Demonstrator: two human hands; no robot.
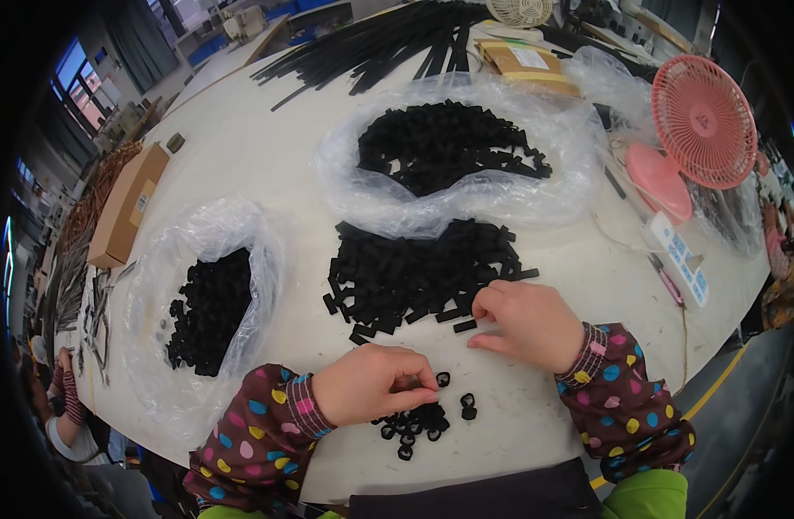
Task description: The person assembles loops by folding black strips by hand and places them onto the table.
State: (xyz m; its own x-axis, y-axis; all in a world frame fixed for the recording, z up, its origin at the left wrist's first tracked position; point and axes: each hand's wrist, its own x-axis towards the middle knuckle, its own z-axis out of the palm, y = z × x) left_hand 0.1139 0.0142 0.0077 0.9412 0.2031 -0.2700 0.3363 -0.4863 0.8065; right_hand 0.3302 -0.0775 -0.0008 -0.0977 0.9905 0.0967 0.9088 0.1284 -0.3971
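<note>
My left hand (375,385) rests on the white table (267,156) near its front edge, fingers pinched together over a small cluster of black ring-shaped pieces (414,422); whether a piece sits between the fingertips I cannot tell. My right hand (527,324) lies at the near right edge of a loose heap of short black strips (418,272), its fingertips curled onto the strips. One strip (464,326) lies apart just below that hand's fingers. Both forearms wear brown sleeves with coloured dots.
A clear plastic bag of black pieces (211,307) lies left, a bigger bag of black strips (453,147) beyond the heap. A cardboard box (124,208) sits far left, long black rods (371,43) at the back, a pink fan (704,121) and a power strip (678,255) at the right.
</note>
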